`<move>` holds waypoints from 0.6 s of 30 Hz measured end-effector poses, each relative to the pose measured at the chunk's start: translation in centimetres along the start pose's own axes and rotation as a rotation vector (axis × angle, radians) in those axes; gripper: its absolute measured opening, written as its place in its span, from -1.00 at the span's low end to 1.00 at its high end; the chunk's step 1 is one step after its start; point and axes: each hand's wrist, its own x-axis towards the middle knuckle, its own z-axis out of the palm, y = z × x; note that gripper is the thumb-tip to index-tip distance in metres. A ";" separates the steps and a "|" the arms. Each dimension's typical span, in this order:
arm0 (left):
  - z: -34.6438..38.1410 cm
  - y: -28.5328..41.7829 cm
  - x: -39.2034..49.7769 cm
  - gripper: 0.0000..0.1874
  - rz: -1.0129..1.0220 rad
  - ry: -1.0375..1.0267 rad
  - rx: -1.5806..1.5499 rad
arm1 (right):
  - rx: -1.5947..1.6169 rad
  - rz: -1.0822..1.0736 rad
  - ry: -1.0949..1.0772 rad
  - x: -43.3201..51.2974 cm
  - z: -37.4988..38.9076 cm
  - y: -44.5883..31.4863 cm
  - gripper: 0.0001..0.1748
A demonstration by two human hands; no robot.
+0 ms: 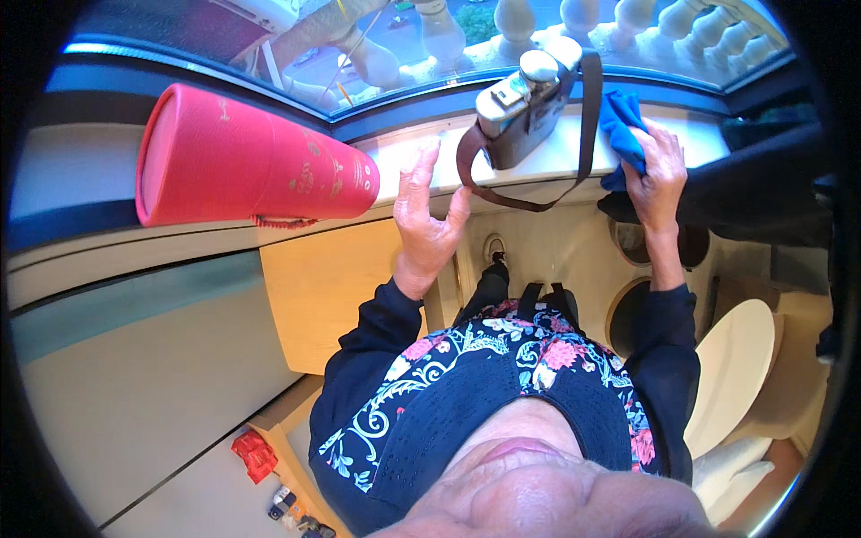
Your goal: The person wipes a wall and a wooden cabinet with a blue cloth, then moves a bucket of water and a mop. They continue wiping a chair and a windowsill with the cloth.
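Note:
My right hand grips a crumpled blue cloth at the right part of the white windowsill. Left of the cloth, a silver and black camera stands on the sill, its brown strap looping down over the front edge. My left hand is raised in front of the sill, holding nothing, with thumb and fingers apart. The thumb tip is close to the strap; whether they touch I cannot tell. A red cylindrical box bearing gold print lies on its side to the left of that hand.
Behind the sill is window glass, with a stone balustrade outside. Dark fabric hangs at the right, above a pale round-topped piece of furniture. A wooden panel is below the sill. A red packet lies lower left.

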 end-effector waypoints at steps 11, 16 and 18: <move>0.8 1.0 1.1 -0.23 -0.125 -0.213 0.040 | -0.213 0.254 -0.027 -2.8 -3.1 9.8 -0.68; 1.6 -0.2 1.3 -0.35 -0.282 -0.136 -0.115 | -0.267 0.313 -0.057 -3.3 -3.9 12.7 -0.67; 2.0 -0.5 1.2 -0.40 -0.398 -0.177 -0.186 | -0.314 0.325 -0.075 -3.3 -3.8 12.2 -0.66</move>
